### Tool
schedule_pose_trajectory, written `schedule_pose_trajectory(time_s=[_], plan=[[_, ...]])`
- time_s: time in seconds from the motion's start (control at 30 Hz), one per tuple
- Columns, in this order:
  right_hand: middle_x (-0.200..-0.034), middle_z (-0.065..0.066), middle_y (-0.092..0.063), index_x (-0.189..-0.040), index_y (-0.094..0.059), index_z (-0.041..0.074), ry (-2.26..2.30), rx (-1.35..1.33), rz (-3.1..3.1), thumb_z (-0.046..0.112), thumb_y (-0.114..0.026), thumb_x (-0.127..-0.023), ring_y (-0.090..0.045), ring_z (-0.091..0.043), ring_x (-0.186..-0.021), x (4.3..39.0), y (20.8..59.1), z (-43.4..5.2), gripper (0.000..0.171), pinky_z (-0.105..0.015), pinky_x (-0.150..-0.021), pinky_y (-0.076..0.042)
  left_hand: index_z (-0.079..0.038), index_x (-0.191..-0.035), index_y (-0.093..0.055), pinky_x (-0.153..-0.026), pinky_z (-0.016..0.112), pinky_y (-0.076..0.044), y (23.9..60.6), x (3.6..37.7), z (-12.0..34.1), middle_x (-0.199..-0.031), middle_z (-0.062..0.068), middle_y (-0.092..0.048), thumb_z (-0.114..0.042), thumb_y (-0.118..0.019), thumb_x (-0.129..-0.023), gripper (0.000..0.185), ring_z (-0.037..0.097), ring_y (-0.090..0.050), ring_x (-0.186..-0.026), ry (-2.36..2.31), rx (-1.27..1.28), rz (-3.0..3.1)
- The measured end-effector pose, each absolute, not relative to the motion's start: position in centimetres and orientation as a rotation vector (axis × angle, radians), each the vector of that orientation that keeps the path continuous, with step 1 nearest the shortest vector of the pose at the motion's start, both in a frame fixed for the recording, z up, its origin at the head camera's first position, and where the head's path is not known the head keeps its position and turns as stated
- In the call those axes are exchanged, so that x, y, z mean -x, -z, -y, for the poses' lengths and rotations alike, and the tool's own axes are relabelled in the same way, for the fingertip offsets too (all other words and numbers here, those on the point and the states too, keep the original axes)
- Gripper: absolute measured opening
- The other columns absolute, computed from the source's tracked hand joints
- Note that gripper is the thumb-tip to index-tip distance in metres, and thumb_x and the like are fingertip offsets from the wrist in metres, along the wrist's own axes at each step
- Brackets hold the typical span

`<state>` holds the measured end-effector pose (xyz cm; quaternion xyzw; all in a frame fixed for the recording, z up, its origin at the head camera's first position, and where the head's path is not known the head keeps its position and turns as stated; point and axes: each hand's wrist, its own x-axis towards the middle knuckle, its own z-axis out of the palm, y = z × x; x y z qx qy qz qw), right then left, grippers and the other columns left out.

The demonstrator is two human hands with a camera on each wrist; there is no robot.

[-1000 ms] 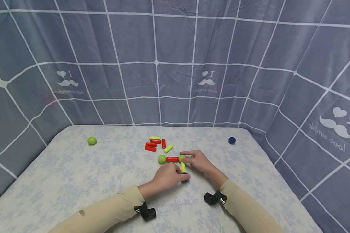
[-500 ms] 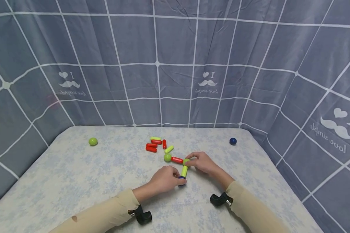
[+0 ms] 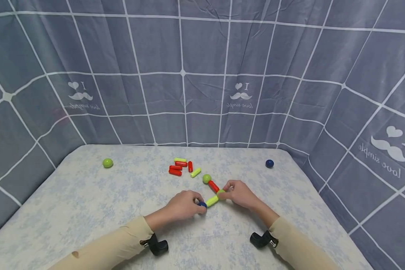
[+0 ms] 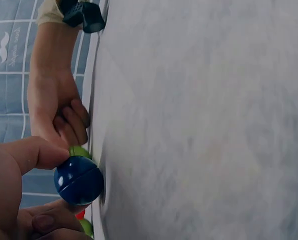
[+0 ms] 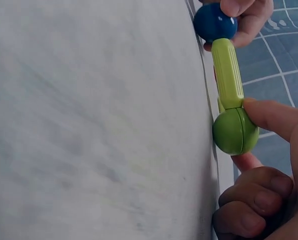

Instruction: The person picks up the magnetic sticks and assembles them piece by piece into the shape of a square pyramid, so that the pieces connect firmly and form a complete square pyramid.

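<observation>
Together, the two hands held a small chain of balls and sticks low over the desk (image 3: 87, 210), near its middle. The left hand (image 3: 183, 205) pinched a blue ball (image 3: 202, 204) between thumb and fingertips, and the right hand (image 3: 240, 194) pinched a green ball (image 5: 235, 131) the same way, its other fingers curled underneath. A yellow-green stick (image 3: 212, 201) ran between those two balls, touching both. From the pinched green ball a red stick (image 3: 213, 186) led away to a second green ball (image 3: 207, 178), which neither hand touched. So far, then, the chain seemed to count three balls and two sticks, bent at the ball in the right hand. Plenty seemed left: a heap of loose sticks (image 3: 182, 167), red and yellow-green, lay just behind the chain, a loose green ball (image 3: 107, 162) sat well apart toward the far left corner, and a loose blue ball (image 3: 269, 163) sat toward the far right.
</observation>
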<state>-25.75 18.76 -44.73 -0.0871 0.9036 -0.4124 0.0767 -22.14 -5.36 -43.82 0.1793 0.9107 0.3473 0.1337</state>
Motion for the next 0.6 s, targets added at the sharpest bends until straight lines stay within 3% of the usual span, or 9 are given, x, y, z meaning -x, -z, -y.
schedule_pose_trajectory(time_s=[0.23, 0.43, 0.6], plan=[[-0.059, 0.005, -0.043, -0.081, -0.064, 0.012, 1.212, 0.237, -2.742, 0.037, -0.084, -0.078, -0.037, -0.012, -0.055, 24.9, 45.0, -18.6, 0.032, -0.025, -0.052, -0.031, -0.02, -0.1, -0.076, -0.06, 0.03, -0.042, 43.8, 23.2, 6.7, -0.083, -0.004, -0.065, -0.025, -0.075, -0.085, 0.016, 0.014, -0.053, -0.069, -1.059, -0.553, -2.598], [-0.06, 0.003, -0.044, -0.081, -0.063, 0.012, 1.195, 0.175, -2.764, 0.037, -0.085, -0.079, -0.038, -0.013, -0.055, 24.3, 45.0, -18.2, 0.033, -0.026, -0.052, -0.031, -0.019, -0.102, -0.076, -0.059, 0.028, -0.04, 43.9, 23.7, 7.2, -0.079, -0.001, -0.063, -0.023, -0.074, -0.085, 0.018, 0.014, -0.05, -0.066, -1.092, -0.548, -2.576], [-0.057, 0.004, -0.042, -0.083, -0.066, 0.014, 1.147, 0.188, -2.834, 0.042, -0.078, -0.085, -0.036, -0.012, -0.053, 24.7, 44.7, -18.2, 0.031, -0.027, -0.05, -0.029, -0.018, -0.106, -0.076, -0.058, 0.028, -0.039, 44.0, 23.9, 7.3, -0.08, 0.001, -0.063, -0.022, -0.074, -0.085, 0.021, 0.014, -0.048, -0.066, -1.127, -0.535, -2.552]])
